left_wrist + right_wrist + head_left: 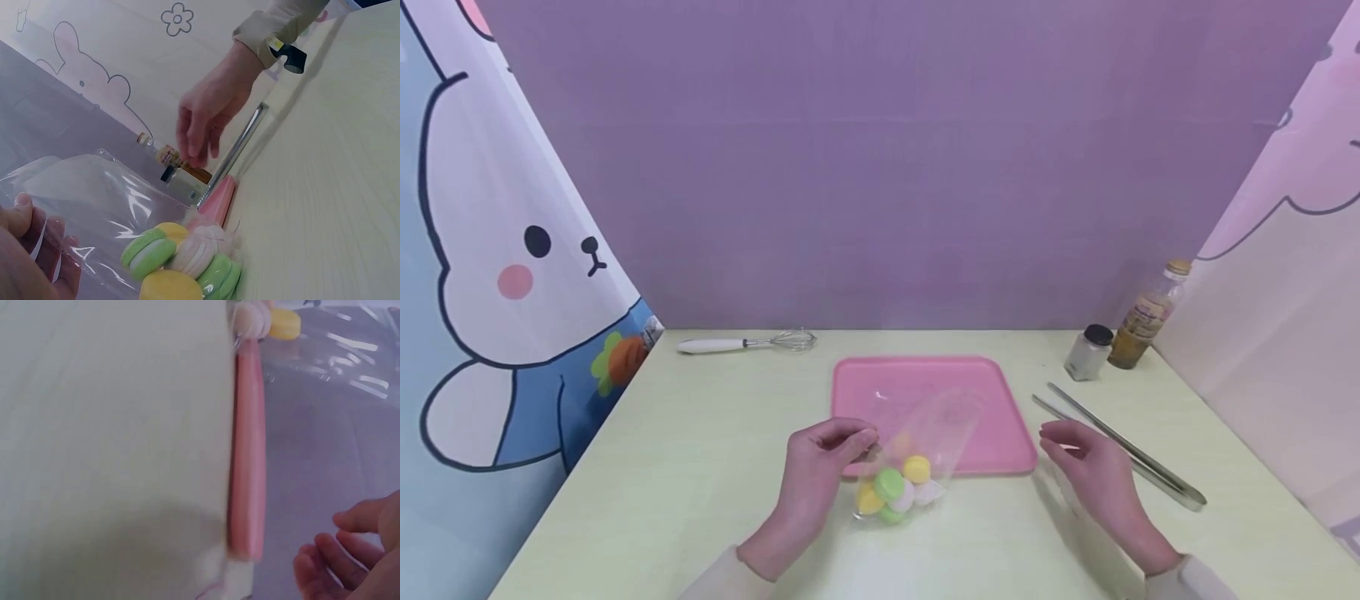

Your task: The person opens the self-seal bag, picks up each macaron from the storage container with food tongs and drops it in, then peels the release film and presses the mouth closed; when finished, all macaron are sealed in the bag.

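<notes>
My left hand [818,471] pinches the edge of a clear plastic bag [957,425] between thumb and fingers. Green, yellow and pale pink macarons [889,483] lie bunched at the bag's lower end, just before the front edge of a pink tray [1015,460]. In the left wrist view, the bag's clear film spreads beside the left fingers, with the macarons [149,253] below. Right of the tray, my right hand [1093,475] hovers with loosely bent fingers and nothing in them. Metal tongs [1150,468] lie on the table beside that hand.
A whisk with a white handle [711,345] lies at the back left of the pale table [700,467]. At the back right stand a small black-lidded jar [1086,357] and a corked glass bottle [1144,321]. A purple backdrop [880,167] rises behind the table.
</notes>
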A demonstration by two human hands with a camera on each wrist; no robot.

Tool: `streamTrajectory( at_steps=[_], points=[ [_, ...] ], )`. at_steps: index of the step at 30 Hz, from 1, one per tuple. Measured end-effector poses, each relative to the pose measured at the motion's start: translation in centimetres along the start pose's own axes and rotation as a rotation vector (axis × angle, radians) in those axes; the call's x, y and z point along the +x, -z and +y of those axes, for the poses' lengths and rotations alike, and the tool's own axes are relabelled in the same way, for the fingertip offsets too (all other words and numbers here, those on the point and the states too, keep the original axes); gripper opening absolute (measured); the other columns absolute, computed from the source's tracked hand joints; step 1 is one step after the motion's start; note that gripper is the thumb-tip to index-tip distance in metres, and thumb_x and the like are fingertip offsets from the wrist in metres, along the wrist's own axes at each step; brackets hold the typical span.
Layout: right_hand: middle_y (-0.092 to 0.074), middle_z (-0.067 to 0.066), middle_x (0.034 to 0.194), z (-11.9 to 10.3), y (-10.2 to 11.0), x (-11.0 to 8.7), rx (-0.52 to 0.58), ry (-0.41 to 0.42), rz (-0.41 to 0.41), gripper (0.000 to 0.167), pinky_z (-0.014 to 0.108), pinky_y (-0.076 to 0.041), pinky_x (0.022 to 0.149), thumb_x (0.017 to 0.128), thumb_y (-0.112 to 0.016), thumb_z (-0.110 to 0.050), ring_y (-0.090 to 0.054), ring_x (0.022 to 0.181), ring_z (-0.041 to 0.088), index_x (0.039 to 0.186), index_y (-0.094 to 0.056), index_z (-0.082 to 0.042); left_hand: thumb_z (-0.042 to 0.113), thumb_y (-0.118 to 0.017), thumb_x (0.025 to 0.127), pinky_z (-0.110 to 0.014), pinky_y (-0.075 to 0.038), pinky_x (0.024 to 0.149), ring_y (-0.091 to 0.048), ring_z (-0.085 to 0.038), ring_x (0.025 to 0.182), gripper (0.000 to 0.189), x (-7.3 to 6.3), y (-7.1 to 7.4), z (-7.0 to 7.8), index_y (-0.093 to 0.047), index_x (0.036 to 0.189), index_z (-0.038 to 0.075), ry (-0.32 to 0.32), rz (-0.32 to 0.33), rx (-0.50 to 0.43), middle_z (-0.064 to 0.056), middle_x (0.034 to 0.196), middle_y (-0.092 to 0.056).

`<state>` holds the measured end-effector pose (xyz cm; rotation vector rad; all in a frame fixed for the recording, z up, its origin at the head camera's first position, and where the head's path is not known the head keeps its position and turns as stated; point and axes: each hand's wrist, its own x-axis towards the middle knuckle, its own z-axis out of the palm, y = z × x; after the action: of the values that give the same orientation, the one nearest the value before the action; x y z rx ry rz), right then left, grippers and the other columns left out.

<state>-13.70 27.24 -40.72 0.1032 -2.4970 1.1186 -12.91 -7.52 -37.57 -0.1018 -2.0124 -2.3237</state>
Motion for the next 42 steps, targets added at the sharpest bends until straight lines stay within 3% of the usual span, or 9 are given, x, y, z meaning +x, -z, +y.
streamTrajectory(
  at_steps=[4,7,11,17,23,31,37,42],
  points=[
    [-0.073,0.015,0.109,-2.2,-0.6,0.1,0.2,0.098,-0.022,0.023,0.019,-0.057,0.076,0.09,-0.075,-0.001,-0.071,0.087,0.008,0.112,-0.073,-0.001,0.007,-0.077,0.088,-0.031,-0.06,0.081,-0.072,-0.02,0.082,0.014,0.1,0.1,-0.1,-0.074,0.098,-0.003,0.001,-0.004,-0.002,-0.014,0.093,-0.075],
    [-0.07,0.02,0.113,-3.8,-1.1,0.3,0.361,0.179,-0.082,0.032,0.024,-0.057,0.083,0.089,-0.074,0.006,-0.071,0.095,0.015,0.12,-0.068,0.002,0.006,-0.076,0.088,-0.032,-0.06,0.081,-0.072,-0.02,0.082,0.013,0.1,0.1,-0.2,-0.074,0.098,-0.003,0.002,-0.008,-0.014,-0.014,0.093,-0.075],
    [-0.068,0.021,0.119,-5.5,-2.2,0.6,0.473,0.185,-0.181,0.041,0.027,-0.057,0.087,0.09,-0.072,0.005,-0.069,0.103,0.018,0.13,-0.063,0.001,0.005,-0.076,0.088,-0.032,-0.06,0.08,-0.072,-0.02,0.081,0.012,0.2,0.1,-0.2,-0.074,0.097,-0.003,0.002,-0.006,-0.023,-0.014,0.092,-0.075],
    [-0.072,0.012,0.116,-6.2,-4.0,1.7,0.499,0.061,-0.245,0.034,0.028,-0.057,0.089,0.093,-0.074,-0.01,-0.07,0.103,0.022,0.125,-0.068,-0.003,0.004,-0.076,0.088,-0.032,-0.061,0.079,-0.072,-0.02,0.081,0.012,0.3,0.1,-0.4,-0.074,0.097,-0.004,0.004,-0.007,-0.023,-0.014,0.092,-0.075],
    [-0.077,0.006,0.096,-6.2,-4.6,2.0,0.471,-0.056,-0.198,0.02,0.031,-0.059,0.081,0.091,-0.078,-0.024,-0.072,0.085,0.029,0.104,-0.079,-0.008,0.009,-0.077,0.088,-0.032,-0.061,0.079,-0.072,-0.021,0.081,0.016,0.5,0.3,-0.5,-0.074,0.098,-0.003,-0.013,0.001,0.002,-0.017,0.092,-0.074],
    [-0.077,0.005,0.088,-7.1,-3.8,1.4,0.45,0.015,-0.189,0.013,0.033,-0.06,0.074,0.092,-0.077,-0.017,-0.071,0.077,0.028,0.1,-0.078,-0.008,0.009,-0.077,0.089,-0.034,-0.061,0.078,-0.073,-0.025,0.08,0.017,0.5,1.1,-0.2,-0.073,0.1,-0.003,-0.057,0.009,0.031,-0.019,0.09,-0.073],
    [-0.076,0.003,0.084,-7.9,-3.2,0.9,0.442,0.084,-0.189,0.012,0.028,-0.059,0.066,0.091,-0.077,-0.011,-0.071,0.073,0.022,0.101,-0.078,-0.006,0.002,-0.072,0.091,-0.033,-0.061,0.07,-0.071,-0.025,0.077,0.007,0.9,1.8,0.3,-0.072,0.098,0.002,-0.115,-0.083,0.139,-0.015,0.089,-0.071],
    [-0.076,0.007,0.086,-8.1,-2.9,0.7,0.483,0.092,-0.213,0.017,0.029,-0.06,0.066,0.091,-0.076,-0.006,-0.073,0.077,0.025,0.107,-0.076,0.0,0.01,-0.073,0.094,-0.039,-0.062,0.068,-0.07,-0.026,0.075,0.004,1.3,2.4,0.7,-0.072,0.097,0.007,-0.183,-0.157,0.211,-0.013,0.085,-0.071]
  ],
)
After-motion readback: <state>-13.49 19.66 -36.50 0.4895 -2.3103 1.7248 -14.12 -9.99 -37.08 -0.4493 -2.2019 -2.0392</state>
